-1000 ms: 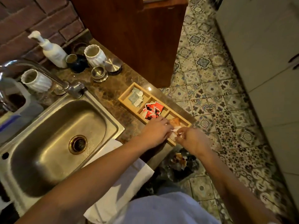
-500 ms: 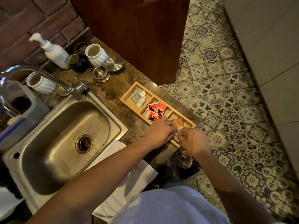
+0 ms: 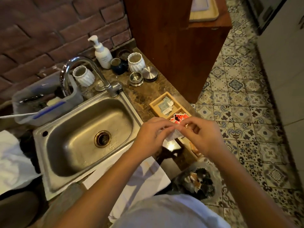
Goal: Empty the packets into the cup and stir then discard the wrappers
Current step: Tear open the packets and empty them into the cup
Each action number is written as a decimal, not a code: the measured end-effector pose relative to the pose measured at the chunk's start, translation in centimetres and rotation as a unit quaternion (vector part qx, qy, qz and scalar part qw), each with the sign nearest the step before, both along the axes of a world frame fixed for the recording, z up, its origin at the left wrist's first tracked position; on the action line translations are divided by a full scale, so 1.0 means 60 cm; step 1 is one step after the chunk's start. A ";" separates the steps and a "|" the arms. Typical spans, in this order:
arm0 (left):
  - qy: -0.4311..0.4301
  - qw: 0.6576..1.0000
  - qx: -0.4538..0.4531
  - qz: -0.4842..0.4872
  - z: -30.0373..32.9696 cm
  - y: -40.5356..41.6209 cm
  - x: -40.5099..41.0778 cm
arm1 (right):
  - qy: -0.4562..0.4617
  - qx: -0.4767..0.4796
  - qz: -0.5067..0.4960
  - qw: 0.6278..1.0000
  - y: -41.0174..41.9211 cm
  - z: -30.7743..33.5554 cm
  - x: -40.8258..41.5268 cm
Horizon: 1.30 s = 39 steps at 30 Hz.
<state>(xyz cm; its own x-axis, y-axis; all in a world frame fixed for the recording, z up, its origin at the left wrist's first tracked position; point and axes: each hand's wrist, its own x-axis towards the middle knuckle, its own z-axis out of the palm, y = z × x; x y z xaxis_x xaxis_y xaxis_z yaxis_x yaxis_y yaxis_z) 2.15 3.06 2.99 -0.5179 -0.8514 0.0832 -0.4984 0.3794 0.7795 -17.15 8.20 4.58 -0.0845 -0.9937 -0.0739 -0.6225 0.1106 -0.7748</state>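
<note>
Both hands up over the counter edge, just in front of the wooden tray [image 3: 153, 105]. Left hand [image 3: 152, 134] and right hand [image 3: 203, 134] each pinching a top corner of one small white packet [image 3: 173, 135], fingertips nearly meeting, packet hanging between them above the marble counter [image 3: 139, 94]. Whether it's torn open yet: can't tell, too blurry.

In the tray: pale grey-blue sachets [image 3: 165, 106] in the far compartment, red packets [image 3: 178, 118] in the next one, near end mostly hidden behind the right hand.

Steel sink [image 3: 79, 129] to the left, faucet [image 3: 85, 71] arching over it. Back by the brick wall: white pump bottle [image 3: 102, 53], two white ribbed cups [image 3: 136, 62] [image 3: 83, 75], a dark blue mug [image 3: 118, 65], two small metal pieces. Down on the patterned floor, a bin with a dark liner [image 3: 196, 182] holding torn wrappers, below the right forearm. White cloth [image 3: 131, 180] draped over the near counter edge.
</note>
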 end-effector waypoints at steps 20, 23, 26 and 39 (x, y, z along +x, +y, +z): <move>0.270 0.939 0.034 0.212 0.118 0.176 0.318 | 0.051 -0.145 0.269 0.951 0.057 0.135 0.305; 0.272 0.934 -0.006 0.232 0.122 0.191 0.343 | 0.009 -0.160 0.260 0.952 0.068 0.154 0.331; 0.268 0.935 -0.039 0.228 0.130 0.201 0.361 | -0.057 -0.168 0.223 0.959 0.078 0.172 0.355; 0.324 0.908 -0.090 0.251 0.137 0.230 0.404 | -0.043 -0.205 0.223 0.952 0.101 0.191 0.406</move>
<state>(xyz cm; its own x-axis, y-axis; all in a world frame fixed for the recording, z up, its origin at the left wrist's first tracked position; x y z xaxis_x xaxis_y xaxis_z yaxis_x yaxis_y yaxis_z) 26.42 16.84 11.21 0.1384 -0.9088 0.3937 -0.1032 0.3821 0.9183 7.18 14.27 16.06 0.3405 -0.8763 0.3409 -0.4692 -0.4726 -0.7460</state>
